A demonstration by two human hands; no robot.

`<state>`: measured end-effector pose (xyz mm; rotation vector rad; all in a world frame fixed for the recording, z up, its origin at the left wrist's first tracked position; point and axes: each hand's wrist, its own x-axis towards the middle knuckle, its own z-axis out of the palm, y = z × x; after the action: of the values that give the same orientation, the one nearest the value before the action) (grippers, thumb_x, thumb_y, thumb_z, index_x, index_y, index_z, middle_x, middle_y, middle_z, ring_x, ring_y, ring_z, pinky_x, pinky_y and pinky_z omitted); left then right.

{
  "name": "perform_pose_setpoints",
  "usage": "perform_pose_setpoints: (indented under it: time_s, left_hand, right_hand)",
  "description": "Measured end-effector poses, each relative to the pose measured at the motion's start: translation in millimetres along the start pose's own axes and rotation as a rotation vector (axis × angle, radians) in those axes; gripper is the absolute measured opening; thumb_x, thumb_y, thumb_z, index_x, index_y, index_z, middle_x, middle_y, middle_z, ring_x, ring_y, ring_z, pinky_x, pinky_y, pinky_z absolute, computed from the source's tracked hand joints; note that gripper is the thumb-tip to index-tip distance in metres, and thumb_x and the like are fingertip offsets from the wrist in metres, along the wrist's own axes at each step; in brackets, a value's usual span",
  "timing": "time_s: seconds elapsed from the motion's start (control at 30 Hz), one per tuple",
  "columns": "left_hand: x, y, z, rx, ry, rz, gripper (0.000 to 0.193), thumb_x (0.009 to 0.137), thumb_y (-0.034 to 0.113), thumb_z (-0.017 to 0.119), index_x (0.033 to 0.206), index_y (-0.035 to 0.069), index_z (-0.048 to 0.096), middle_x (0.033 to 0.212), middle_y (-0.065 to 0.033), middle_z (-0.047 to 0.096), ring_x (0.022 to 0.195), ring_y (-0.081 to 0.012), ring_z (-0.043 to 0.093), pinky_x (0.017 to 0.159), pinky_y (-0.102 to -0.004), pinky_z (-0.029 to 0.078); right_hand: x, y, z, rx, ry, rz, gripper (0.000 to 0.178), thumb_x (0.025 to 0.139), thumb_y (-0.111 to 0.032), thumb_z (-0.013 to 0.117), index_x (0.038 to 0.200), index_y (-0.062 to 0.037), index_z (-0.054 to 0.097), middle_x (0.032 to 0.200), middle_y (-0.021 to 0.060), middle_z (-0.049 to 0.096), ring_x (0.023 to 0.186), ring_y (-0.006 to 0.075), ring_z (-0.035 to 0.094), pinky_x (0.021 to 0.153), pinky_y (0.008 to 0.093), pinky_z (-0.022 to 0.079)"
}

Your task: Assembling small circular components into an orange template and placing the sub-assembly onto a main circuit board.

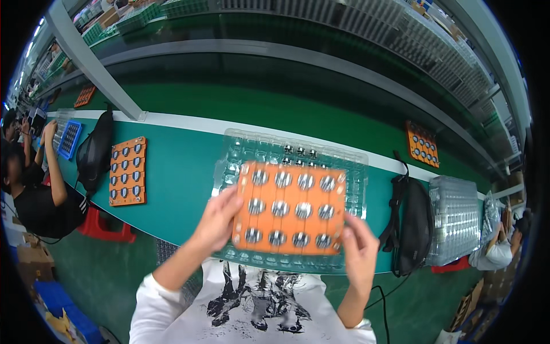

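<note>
Between my two hands I hold an orange rectangular plate (pixel 292 222) set with rows of round metal parts. My left hand (pixel 220 217) is closed on its left edge, thumb toward the top face. At the right edge my right hand (pixel 360 247) grips it with thumb and fingers. The plate is raised over a clear plastic tray (pixel 232 150) with many moulded pockets. It covers much of that tray. A few small dark parts (pixel 301 151) sit in the tray's far pockets, just beyond the plate.
A second orange plate (pixel 128 172) lies left on the green table (pixel 172 200); another orange plate (pixel 423 144) lies far right. Black bags (pixel 94 149) and stacked clear trays (pixel 454 221) flank me. A co-worker (pixel 43 195) sits left beside a blue tray (pixel 70 139). A grey post (pixel 97 63) rises behind.
</note>
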<state>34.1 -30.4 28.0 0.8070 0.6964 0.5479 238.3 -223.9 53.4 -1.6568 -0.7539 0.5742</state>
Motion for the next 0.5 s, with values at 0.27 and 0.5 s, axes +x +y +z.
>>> perform_pose_setpoints:
  time_s: [0.27,0.5]
  left_hand:
    - [238,83,18,0.098,-0.215,0.076,0.035,0.101,0.009,0.04,0.132,-0.006,0.047,0.13,-0.0173,0.057,0.118,-0.0263,0.058,0.103,-0.0422,0.046]
    - [338,46,-10,0.226,0.115,0.019,0.027,0.095,0.004,0.045,0.116,-0.008,0.059,0.114,-0.016,0.064,0.103,-0.0313,0.065,0.089,-0.0475,0.053]
  right_hand:
    - [234,11,29,-0.038,0.103,-0.1,0.031,0.093,-0.015,0.053,0.112,0.007,0.065,0.086,0.0088,0.069,0.077,0.0097,0.058,0.069,0.0262,0.048]
    - [324,118,75,-0.193,0.199,0.066,0.031,0.086,-0.017,0.058,0.107,0.0025,0.07,0.101,0.0218,0.071,0.099,0.0312,0.068,0.088,0.0372,0.05]
